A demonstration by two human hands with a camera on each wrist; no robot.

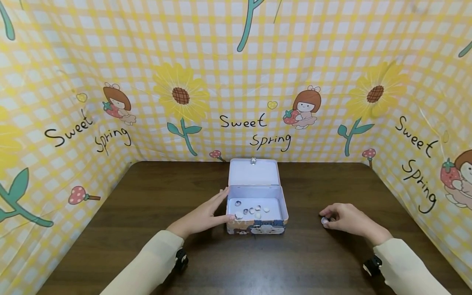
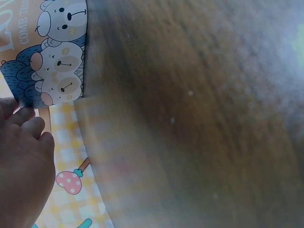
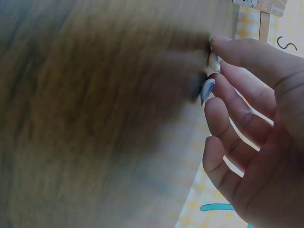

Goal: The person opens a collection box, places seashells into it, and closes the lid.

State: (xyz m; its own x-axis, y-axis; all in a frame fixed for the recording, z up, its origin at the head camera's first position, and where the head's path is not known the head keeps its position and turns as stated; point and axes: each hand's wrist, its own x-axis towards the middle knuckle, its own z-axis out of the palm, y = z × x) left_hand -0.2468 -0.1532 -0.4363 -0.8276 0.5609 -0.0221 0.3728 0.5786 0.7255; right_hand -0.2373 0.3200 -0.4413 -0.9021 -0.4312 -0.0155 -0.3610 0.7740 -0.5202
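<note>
A small tin box [image 1: 258,227] with a bear print stands on the table, its lid [image 1: 254,172] raised at the back. Several small pale and purplish shells [image 1: 266,209] lie on the box floor. My left hand [image 1: 200,215] rests against the box's left side, thumb at the front corner and fingers stretched toward the back. To the right of the box, my right hand [image 1: 348,219] is low over the table, pinching a small shell [image 3: 215,61] between thumb and fingers. A second shell [image 3: 207,90] sits by the fingertips; whether it is held cannot be told.
The dark wooden table [image 1: 166,184] extends on both sides of the box. A yellow checked cloth [image 1: 236,82] with flowers and lettering hangs behind it and along both sides.
</note>
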